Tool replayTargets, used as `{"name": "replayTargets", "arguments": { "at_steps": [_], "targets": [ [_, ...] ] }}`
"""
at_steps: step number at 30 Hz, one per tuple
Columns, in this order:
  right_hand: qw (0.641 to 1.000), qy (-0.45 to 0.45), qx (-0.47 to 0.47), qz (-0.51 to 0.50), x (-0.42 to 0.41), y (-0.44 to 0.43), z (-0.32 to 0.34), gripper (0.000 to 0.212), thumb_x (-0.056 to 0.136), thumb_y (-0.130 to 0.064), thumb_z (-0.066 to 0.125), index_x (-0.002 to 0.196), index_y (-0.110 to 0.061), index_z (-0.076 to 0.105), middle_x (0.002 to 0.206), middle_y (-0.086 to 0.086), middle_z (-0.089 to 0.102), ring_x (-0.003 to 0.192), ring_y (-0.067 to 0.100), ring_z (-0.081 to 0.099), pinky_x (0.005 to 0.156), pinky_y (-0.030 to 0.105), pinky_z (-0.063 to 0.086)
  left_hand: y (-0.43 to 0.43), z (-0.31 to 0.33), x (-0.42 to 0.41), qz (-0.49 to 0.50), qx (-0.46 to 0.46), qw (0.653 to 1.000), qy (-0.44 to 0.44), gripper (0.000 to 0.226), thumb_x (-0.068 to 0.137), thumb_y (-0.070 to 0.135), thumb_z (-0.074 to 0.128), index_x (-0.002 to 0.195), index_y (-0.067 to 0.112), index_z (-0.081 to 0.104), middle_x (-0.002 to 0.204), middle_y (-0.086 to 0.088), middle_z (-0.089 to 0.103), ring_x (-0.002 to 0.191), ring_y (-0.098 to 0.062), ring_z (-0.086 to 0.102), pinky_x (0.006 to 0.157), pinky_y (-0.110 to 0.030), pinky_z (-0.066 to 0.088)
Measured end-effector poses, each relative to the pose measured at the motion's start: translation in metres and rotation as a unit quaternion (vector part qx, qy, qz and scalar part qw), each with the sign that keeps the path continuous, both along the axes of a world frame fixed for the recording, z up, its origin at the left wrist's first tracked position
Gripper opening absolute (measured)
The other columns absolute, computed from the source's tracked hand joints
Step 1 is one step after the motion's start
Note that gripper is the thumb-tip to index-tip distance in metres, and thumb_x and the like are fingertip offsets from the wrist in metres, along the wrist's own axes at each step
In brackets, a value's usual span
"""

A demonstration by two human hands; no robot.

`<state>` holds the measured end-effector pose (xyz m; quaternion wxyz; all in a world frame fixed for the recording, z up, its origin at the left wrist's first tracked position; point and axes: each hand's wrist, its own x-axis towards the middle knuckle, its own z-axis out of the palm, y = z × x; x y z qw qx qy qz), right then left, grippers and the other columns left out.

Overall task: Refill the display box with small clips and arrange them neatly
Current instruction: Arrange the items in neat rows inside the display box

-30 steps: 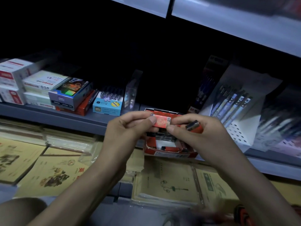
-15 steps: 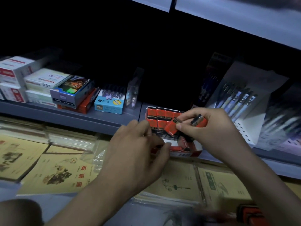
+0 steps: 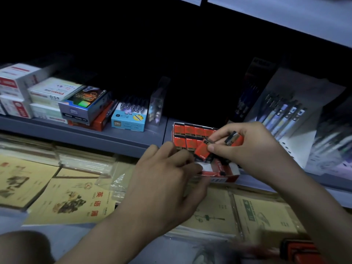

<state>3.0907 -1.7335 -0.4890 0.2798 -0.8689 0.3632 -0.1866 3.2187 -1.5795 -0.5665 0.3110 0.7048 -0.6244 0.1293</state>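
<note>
A red display box (image 3: 219, 178) sits on the grey shelf edge, its back part filled with rows of small red clip boxes (image 3: 188, 137). My right hand (image 3: 247, 149) pinches one small red box (image 3: 202, 150) tilted over the display box, and holds more small red boxes (image 3: 235, 139) against its palm. My left hand (image 3: 163, 180) rests at the display box's front left corner, fingers curled on its edge; what is under the fingers is hidden.
On the grey shelf (image 3: 106, 138) to the left stand a blue box (image 3: 129, 119), a purple box (image 3: 83, 107) and white boxes (image 3: 19, 88). Pen displays (image 3: 285, 115) stand to the right. Yellow exercise books (image 3: 72, 201) lie below.
My left hand let go of the small red box and dropped to the display box's front. My right hand tilted the small box down toward the rows.
</note>
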Motion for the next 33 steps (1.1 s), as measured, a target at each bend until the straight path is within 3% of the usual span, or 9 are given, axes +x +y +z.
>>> {"name": "replayTargets", "arguments": {
  "at_steps": [2,6,11,14,17,22,25,29,33],
  "targets": [
    [1.0,0.019,-0.009,0.0,0.001,0.003,-0.002,0.007,0.083,-0.034,0.084,0.082,-0.033,0.078,0.085,-0.016,0.074,0.082,0.004,0.069,0.079,0.041,0.06,0.003,0.001,0.003,0.008,-0.002,0.999,-0.038,0.044,0.101,0.057,0.047,0.096,0.028,0.08,0.093,0.013,0.071,0.085,-0.02,0.052,0.072,-0.039,0.038],
    [0.997,0.051,-0.05,-0.016,0.002,0.009,-0.008,0.011,0.084,-0.04,0.082,0.078,-0.037,0.074,0.081,-0.013,0.07,0.07,0.004,0.064,0.057,0.025,0.048,0.009,0.001,0.012,0.018,-0.016,0.995,-0.093,0.053,0.104,0.056,0.044,0.091,0.021,0.081,0.087,0.008,0.072,0.084,-0.024,0.053,0.072,-0.043,0.037],
    [0.996,0.063,-0.056,-0.02,0.0,0.01,-0.003,0.011,0.085,-0.04,0.081,0.079,-0.037,0.073,0.081,-0.011,0.072,0.062,-0.003,0.064,0.053,0.019,0.043,0.013,0.0,0.018,0.029,-0.033,0.992,-0.122,0.049,0.103,0.053,0.049,0.087,0.019,0.08,0.085,0.006,0.071,0.083,-0.025,0.054,0.071,-0.041,0.035],
    [0.996,0.07,-0.056,-0.013,0.002,0.011,-0.004,0.01,0.087,-0.04,0.08,0.083,-0.037,0.07,0.085,-0.009,0.073,0.057,0.001,0.06,0.054,0.023,0.045,0.014,-0.002,0.02,0.032,-0.041,0.99,-0.133,0.047,0.103,0.051,0.05,0.088,0.018,0.08,0.09,0.005,0.072,0.083,-0.026,0.055,0.071,-0.042,0.036],
    [0.997,0.067,-0.043,-0.018,0.001,0.008,-0.003,0.012,0.086,-0.039,0.081,0.086,-0.035,0.069,0.099,-0.009,0.071,0.05,-0.001,0.048,0.052,0.02,0.034,0.013,-0.003,0.02,0.028,-0.039,0.99,-0.135,0.047,0.104,0.05,0.048,0.091,0.017,0.079,0.093,0.004,0.072,0.083,-0.026,0.056,0.071,-0.042,0.036],
    [0.996,0.078,-0.037,-0.023,0.0,0.009,-0.001,0.014,0.085,-0.038,0.082,0.082,-0.031,0.07,0.075,-0.008,0.063,0.045,-0.002,0.049,0.046,0.018,0.03,0.011,-0.004,0.024,-0.013,-0.034,0.991,-0.13,0.045,0.102,0.055,0.051,0.099,0.018,0.077,0.093,0.003,0.072,0.082,-0.025,0.057,0.072,-0.041,0.035],
    [0.995,0.084,-0.029,-0.043,0.001,0.01,0.002,0.015,0.085,-0.038,0.082,0.081,-0.03,0.071,0.063,-0.009,0.049,0.047,0.005,0.045,0.041,0.014,0.027,0.012,-0.005,0.024,-0.012,-0.021,0.989,-0.148,0.048,0.102,0.058,0.05,0.106,0.02,0.078,0.099,0.002,0.072,0.089,-0.026,0.058,0.075,-0.044,0.037],
    [0.994,0.083,-0.034,-0.066,0.005,0.013,0.0,0.015,0.084,-0.038,0.083,0.078,-0.029,0.072,0.078,-0.005,0.065,0.063,0.008,0.06,0.05,0.023,0.038,0.013,-0.005,0.023,-0.005,-0.03,0.988,-0.15,0.051,0.101,0.059,0.05,0.103,0.018,0.079,0.099,0.003,0.072,0.091,-0.027,0.059,0.076,-0.043,0.036],
    [0.992,0.086,-0.033,-0.082,0.006,0.015,0.0,0.016,0.083,-0.037,0.084,0.077,-0.029,0.072,0.072,-0.006,0.067,0.06,0.006,0.061,0.048,0.023,0.039,0.012,-0.006,0.021,-0.002,-0.033,0.989,-0.147,0.053,0.101,0.058,0.049,0.103,0.016,0.08,0.099,0.004,0.074,0.09,-0.026,0.061,0.075,-0.042,0.036]
  ]
}}
